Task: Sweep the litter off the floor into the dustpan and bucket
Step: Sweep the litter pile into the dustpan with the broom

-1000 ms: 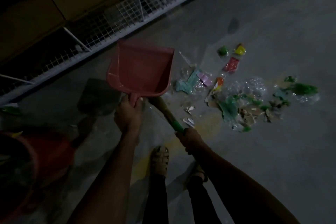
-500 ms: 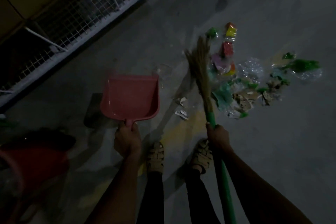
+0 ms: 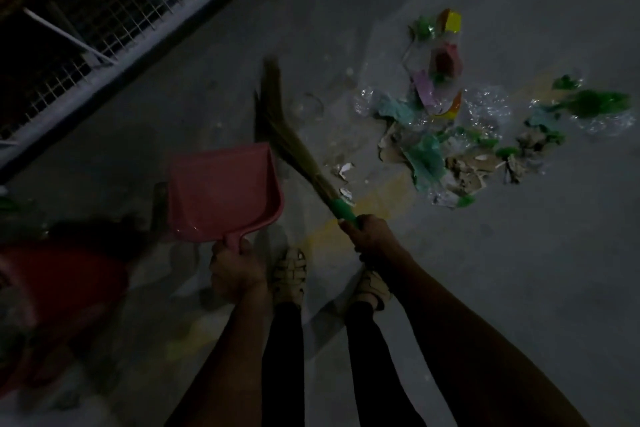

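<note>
The left hand (image 3: pixel 237 270) grips the pink plastic dustpan (image 3: pixel 221 191) as a catcher, while the right hand (image 3: pixel 369 239) grasps the green-handled straw broom (image 3: pixel 294 146) to drive the scattered colourful wrapper litter (image 3: pixel 450 128) toward it.

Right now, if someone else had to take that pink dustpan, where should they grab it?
By the short handle at the near end of the dustpan, coming from the person's side, probably. The left hand grips it there already; the pan widens away from it to an open far lip, meant to meet the litter.
</note>
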{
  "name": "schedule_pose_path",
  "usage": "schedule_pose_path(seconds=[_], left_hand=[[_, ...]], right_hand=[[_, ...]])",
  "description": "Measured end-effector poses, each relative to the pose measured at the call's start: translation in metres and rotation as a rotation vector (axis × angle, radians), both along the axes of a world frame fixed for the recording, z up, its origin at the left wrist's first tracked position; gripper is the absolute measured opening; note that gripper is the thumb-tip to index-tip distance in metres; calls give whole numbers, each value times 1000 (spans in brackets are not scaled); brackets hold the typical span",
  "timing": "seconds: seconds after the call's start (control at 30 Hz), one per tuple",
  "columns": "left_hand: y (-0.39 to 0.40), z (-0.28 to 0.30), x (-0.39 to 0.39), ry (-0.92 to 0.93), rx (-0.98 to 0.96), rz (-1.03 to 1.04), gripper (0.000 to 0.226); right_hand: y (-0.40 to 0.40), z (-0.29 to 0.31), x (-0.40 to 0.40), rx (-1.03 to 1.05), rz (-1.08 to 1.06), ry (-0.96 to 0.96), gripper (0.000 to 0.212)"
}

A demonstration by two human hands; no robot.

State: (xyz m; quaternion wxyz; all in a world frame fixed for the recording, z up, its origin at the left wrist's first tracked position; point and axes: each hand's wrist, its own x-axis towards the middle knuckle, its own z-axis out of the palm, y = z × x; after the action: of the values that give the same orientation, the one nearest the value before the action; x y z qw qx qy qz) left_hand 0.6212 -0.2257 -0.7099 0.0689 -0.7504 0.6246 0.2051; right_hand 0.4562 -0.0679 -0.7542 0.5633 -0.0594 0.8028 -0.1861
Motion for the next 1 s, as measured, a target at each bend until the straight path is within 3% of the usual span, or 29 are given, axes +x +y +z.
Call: schedule_pose_path(seconds=[0.1,0.27,0.47,0.7,0.87,1.0], left_hand=[[7,-2,7,11,-15,45,37],[25,-5,14,30,-32,80,40],[50,-10,25,84,16,70,39],[71,-3,67,107,11,15,36],[75,18,116,111,-43,12,36],[78,21,153,78,-48,5,37]], right_hand=[[8,-4,2,89,-18,-27,51],[40,-3,2,246,-63,135,54],[81,8,0,311,-234,193,52],[81,19,44,138,-258,370,53],[59,34,100,59,-95,228,69],[55,43,135,89,0,86,45]])
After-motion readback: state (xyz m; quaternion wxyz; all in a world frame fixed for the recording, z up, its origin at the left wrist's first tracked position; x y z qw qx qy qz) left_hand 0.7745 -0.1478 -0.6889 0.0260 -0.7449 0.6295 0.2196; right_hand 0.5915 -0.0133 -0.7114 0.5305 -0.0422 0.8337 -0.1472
